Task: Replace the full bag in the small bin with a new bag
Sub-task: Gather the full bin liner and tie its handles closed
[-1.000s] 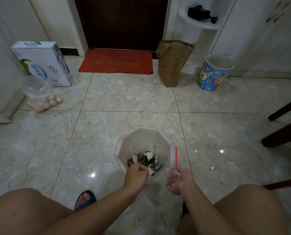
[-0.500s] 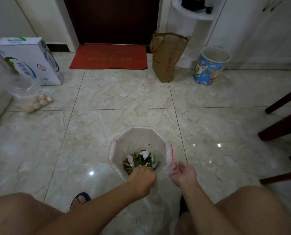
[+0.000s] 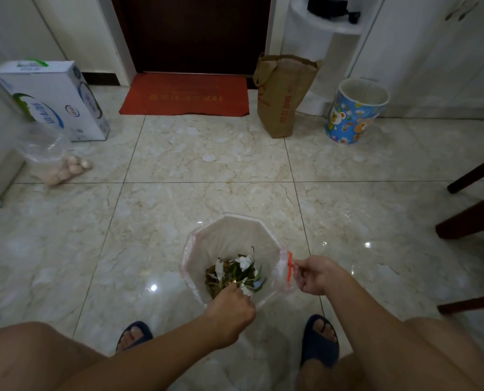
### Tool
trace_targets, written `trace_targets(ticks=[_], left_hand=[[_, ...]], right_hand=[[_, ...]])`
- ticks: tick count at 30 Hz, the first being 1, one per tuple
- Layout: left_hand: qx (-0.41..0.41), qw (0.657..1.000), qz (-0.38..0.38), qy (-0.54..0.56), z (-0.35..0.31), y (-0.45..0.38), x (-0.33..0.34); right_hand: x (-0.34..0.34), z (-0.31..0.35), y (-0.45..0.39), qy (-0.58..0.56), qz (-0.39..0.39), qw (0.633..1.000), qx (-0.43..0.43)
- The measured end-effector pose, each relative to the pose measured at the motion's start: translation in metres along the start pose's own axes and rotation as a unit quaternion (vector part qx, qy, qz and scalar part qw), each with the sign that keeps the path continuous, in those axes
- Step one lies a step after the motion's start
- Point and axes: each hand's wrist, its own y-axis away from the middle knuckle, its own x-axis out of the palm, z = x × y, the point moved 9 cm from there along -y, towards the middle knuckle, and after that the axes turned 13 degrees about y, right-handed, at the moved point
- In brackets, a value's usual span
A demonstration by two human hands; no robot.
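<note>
A small white octagonal bin (image 3: 207, 244) stands on the floor in front of me, lined with a clear bag (image 3: 280, 273) that has a red drawstring (image 3: 290, 267). Leaves and white scraps (image 3: 239, 273) lie in the bottom. My right hand (image 3: 318, 275) pinches the red drawstring at the bin's right rim and holds it out to the right. My left hand (image 3: 231, 314) is closed on the bag's edge at the near rim.
A cartoon-printed blue bin (image 3: 353, 114) and a brown paper bag (image 3: 284, 94) stand at the back right. A red doormat (image 3: 186, 94), a white carton (image 3: 52, 97) and a bag of eggs (image 3: 57, 162) lie at the back left. Dark chair legs (image 3: 472, 210) stand at the right.
My right hand has moved out to the right, drawing the red drawstring and bag edge off the rim. My left hand has shifted along the near rim. The camera has tipped down.
</note>
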Motion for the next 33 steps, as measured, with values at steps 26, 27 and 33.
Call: trace_targets(ticks=[26,27,33], left_hand=[[-0.073,0.977,-0.113,0.165,0.045,0.018,-0.010],[-0.061,0.973,-0.138,0.173,0.045,0.019,-0.016],[-0.127,0.936,-0.204,0.257,0.073,0.040,-0.013]], right_hand=[[0.026,0.060,0.022,0.084,0.005,0.987,-0.135],[0.029,0.064,0.027,0.121,0.004,0.983,-0.140],[0.063,0.086,0.064,0.148,0.092,0.963,-0.204]])
